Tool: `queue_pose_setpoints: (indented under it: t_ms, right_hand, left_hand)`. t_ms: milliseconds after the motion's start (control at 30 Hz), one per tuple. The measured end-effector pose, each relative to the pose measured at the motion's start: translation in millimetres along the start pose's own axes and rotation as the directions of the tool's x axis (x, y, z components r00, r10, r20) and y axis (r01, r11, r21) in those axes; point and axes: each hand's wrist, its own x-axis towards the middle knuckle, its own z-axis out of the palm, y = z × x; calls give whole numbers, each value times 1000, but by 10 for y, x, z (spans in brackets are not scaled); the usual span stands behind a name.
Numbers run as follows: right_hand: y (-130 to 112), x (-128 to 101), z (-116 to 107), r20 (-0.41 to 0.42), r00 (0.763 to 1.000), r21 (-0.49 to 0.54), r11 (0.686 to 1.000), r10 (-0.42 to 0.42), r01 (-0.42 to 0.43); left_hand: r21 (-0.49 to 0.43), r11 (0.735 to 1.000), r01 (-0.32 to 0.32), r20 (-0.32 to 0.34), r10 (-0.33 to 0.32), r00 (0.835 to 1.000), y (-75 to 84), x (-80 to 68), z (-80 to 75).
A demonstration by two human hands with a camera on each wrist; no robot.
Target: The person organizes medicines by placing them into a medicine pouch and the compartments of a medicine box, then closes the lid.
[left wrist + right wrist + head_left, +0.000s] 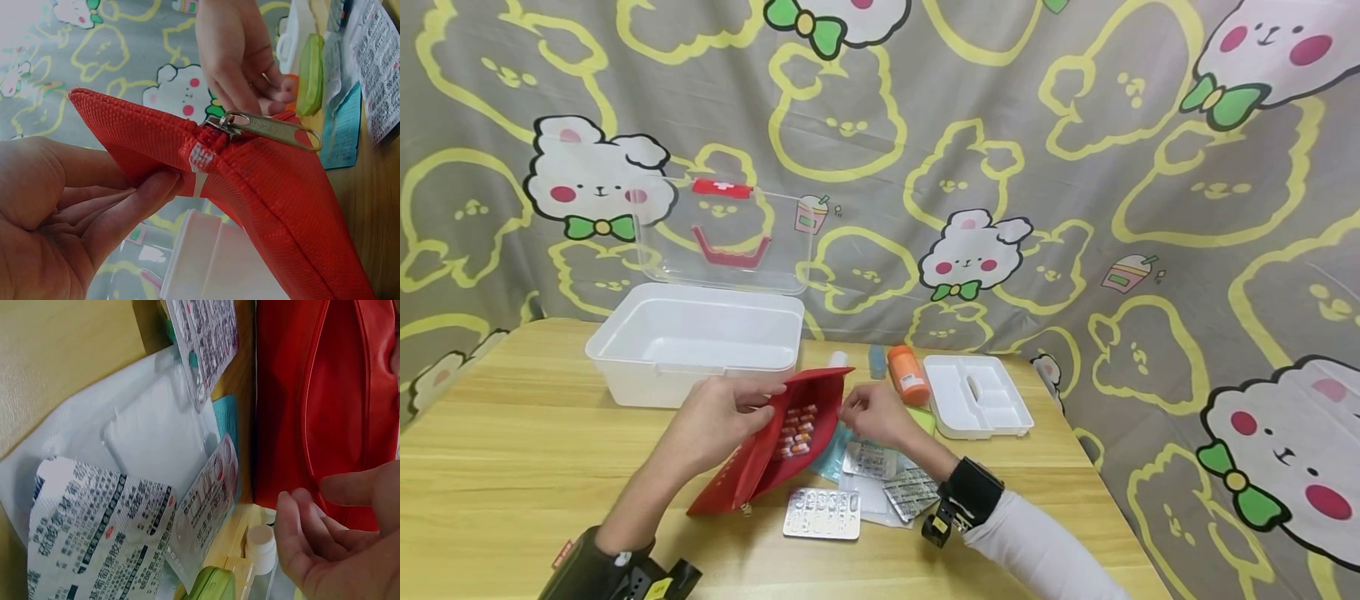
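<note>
Tilted up over the table, a red zip pouch (733, 479) has its mouth spread wide. My left hand (718, 421) pinches its left side between thumb and fingers, close to the metal zipper pull (272, 130). At the opposite end of the opening, my right hand (880, 412) pinches the rim, thumb and bent fingers on the edge in the right wrist view. Inside lies a blister pack of orange-and-white capsules (797, 433). Just right of the pouch's lower part, a silver blister pack (822, 513) lies on the wood.
Behind the pouch stands a clear-lidded white box (692, 379), lid raised. Right of it are an orange bottle (908, 375) and a white divided tray (951, 400). Under my right forearm lie more blister packs (912, 493), a white packet (872, 500) and a green case (310, 75).
</note>
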Motion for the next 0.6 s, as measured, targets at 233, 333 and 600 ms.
queue_pose_setpoints:
  t_ms: [233,333,600]
  right_hand:
    - [-52,-74,25,62,998,-102,995,-8,15]
    - [-71,-102,38,98,995,-123,991,-32,44]
    - [-113,-201,94,207,978,-112,992,-34,58]
  left_hand:
    - [6,1000,-8,-9,8,1000,-3,4,-3]
    - [7,1000,-7,-8,7,1000,-2,4,-5]
    - [11,1000,1,-7,-1,1000,-6,1,-8]
